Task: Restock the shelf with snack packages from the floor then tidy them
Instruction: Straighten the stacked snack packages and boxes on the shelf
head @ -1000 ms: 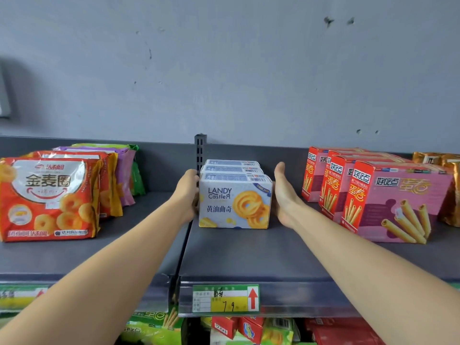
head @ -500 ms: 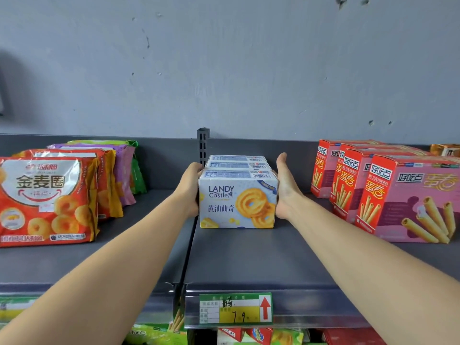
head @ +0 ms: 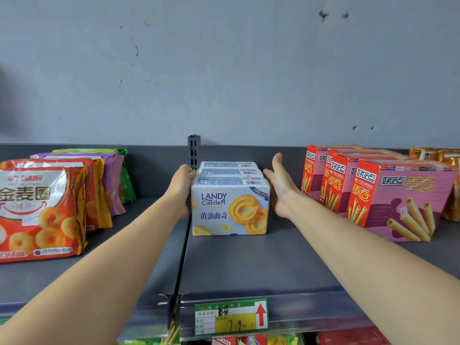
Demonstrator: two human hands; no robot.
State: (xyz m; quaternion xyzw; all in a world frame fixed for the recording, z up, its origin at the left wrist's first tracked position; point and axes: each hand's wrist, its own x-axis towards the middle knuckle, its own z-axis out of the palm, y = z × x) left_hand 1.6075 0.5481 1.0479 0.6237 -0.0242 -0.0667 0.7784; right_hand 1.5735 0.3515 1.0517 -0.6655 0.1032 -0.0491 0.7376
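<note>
Three white-and-blue Landy Castle cookie boxes (head: 230,207) stand one behind another in a row on the grey shelf (head: 249,265), near its middle. My left hand (head: 183,189) lies flat against the left side of the row, with its fingertips hidden behind the boxes. On the right side my right hand (head: 280,185) is open with its fingers spread and pointing towards the back wall. Its palm is a small gap away from the front box.
Orange ring-snack bags (head: 39,210) with purple and green bags behind them fill the left of the shelf. Red-and-pink egg-roll boxes (head: 398,200) stand in a row on the right, golden bags (head: 445,158) beyond. A price tag (head: 231,317) hangs on the shelf's front edge, with more packages below.
Half a second ago both hands pressed the sides of the box row. My right hand has since come off the boxes and opened out to the right. The left hand stays put.
</note>
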